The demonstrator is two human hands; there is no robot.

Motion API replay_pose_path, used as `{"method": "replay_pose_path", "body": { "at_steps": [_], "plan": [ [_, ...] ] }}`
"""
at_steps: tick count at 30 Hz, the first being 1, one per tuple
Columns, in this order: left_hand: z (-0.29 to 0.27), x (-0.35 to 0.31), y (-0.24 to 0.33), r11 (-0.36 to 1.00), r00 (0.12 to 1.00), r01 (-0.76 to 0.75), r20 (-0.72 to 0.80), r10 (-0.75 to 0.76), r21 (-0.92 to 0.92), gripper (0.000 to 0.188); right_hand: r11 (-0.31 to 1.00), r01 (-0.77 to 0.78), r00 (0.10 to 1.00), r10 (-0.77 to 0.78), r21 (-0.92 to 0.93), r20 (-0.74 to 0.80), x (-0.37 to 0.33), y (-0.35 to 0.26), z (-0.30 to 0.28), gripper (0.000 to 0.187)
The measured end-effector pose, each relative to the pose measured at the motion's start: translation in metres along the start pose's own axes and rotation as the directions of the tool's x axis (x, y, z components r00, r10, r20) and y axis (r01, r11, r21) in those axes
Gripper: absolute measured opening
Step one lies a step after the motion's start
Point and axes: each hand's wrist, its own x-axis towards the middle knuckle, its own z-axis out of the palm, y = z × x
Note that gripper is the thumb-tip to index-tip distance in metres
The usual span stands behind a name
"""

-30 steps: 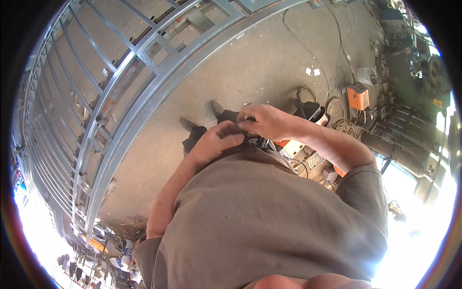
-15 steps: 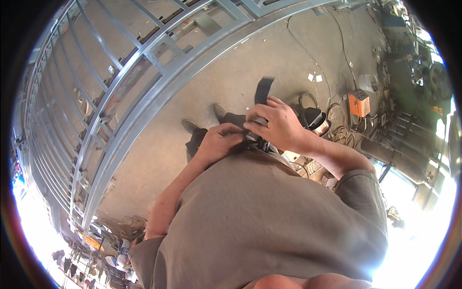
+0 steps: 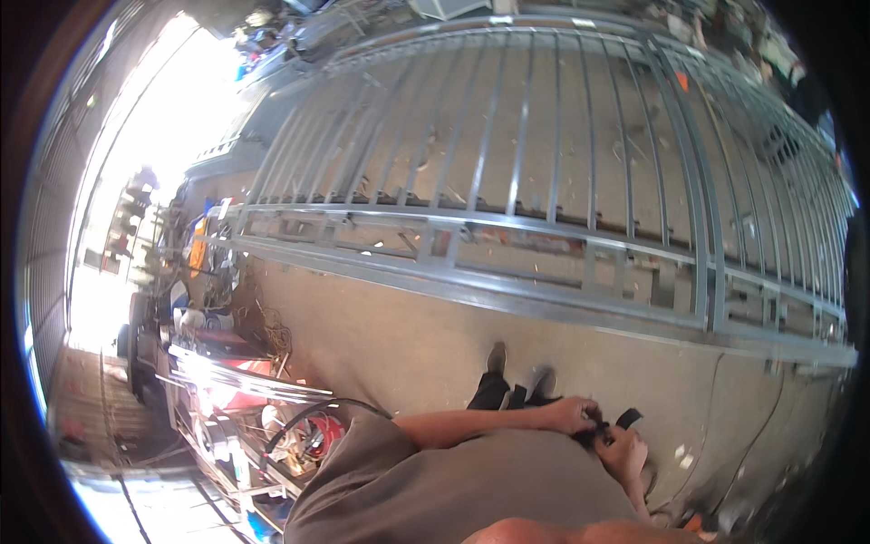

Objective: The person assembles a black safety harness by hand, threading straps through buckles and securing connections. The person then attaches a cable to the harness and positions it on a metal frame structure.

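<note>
In front of my waist, my two hands work close together on a black belt (image 3: 629,418). Its flat free end sticks up and curls beside my right hand. My left hand (image 3: 571,415) has its fingers curled in a pinch at the dark part of the belt between the hands. My right hand (image 3: 623,452) is closed around the belt just to the right, fingers bent. What lies between the fingertips is small and partly hidden.
A long grey metal railing frame (image 3: 480,279) with upright bars spans the area ahead. At left stands a cluttered rack (image 3: 231,431) with shiny metal rods (image 3: 245,376) and a black hose (image 3: 322,405). Cables (image 3: 770,417) run over the floor at right.
My view has swung to the left, bringing the whole railing and the rack into sight. Both hands stay at my waist on the belt.
</note>
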Motion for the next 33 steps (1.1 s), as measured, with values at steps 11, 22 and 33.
{"method": "replay_pose_path", "body": {
  "at_steps": [11, 22, 33],
  "plan": [
    [-0.063, -0.037, -0.009, 0.993, 0.997, 0.061, -0.056, -0.055, 0.106, 0.032, 0.962, 0.186, 0.981, -0.169, 0.2, -0.098, 0.04, -0.043, 0.042, 0.021],
    [-0.153, -0.071, -0.019, 1.0, 0.95, -0.005, 0.311, 0.012, -0.023, 0.047, 0.945, 0.092, 0.993, -0.065, 0.313, -0.094, 0.055, -0.116, 0.069, 0.018],
    [-0.164, -0.094, -0.018, 0.995, 0.938, 0.092, 0.337, -0.078, -0.026, 0.039, 0.724, -0.375, 0.912, 0.399, 0.579, 0.092, 0.03, -0.171, 0.075, 0.025]
  ]
}}
